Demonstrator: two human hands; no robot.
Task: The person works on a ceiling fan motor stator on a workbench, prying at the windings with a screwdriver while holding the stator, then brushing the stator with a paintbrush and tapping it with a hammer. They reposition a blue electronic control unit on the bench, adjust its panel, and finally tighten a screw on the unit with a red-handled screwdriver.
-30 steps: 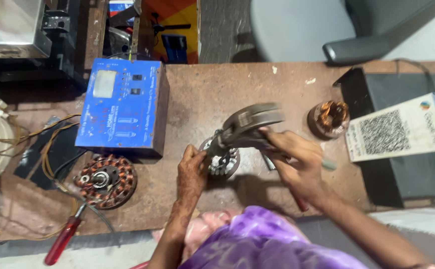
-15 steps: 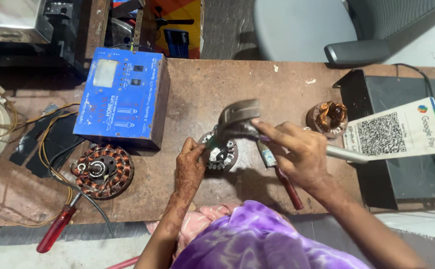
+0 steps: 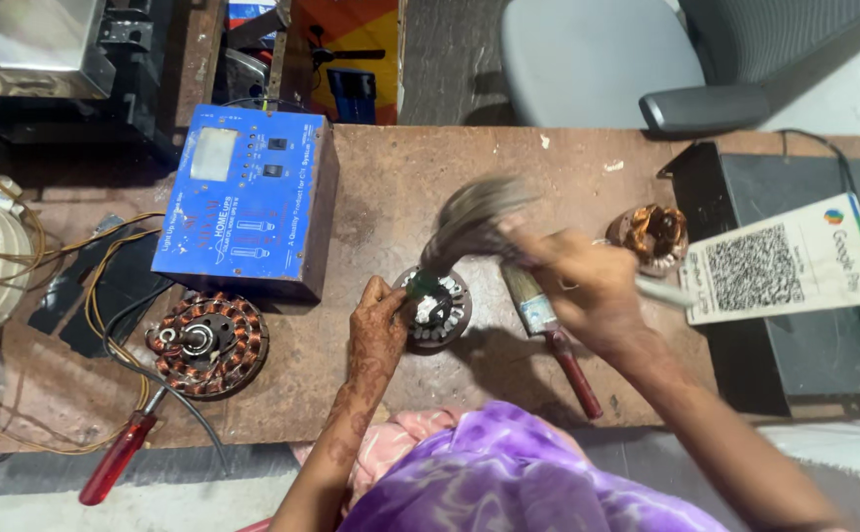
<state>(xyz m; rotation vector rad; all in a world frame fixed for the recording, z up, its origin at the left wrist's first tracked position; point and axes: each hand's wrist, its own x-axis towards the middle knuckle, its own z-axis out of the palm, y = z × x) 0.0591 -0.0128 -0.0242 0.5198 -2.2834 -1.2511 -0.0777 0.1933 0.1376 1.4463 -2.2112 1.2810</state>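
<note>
Looking down through the head camera, I saw my left hand (image 3: 379, 330) curled at the rim of a small bare stator core (image 3: 434, 307) near the middle of the brown workbench (image 3: 391, 197), fingers closed against its edge. My right hand (image 3: 588, 286) was closed around a blurred brush (image 3: 474, 222) angled over the core. I judged that steadying the core firmly and sweeping lightly across its slots would serve best. A second brush with a red handle (image 3: 553, 340) lay just beside it. No open containers showed; the blue metal box (image 3: 245, 202) stood shut, well left.
</note>
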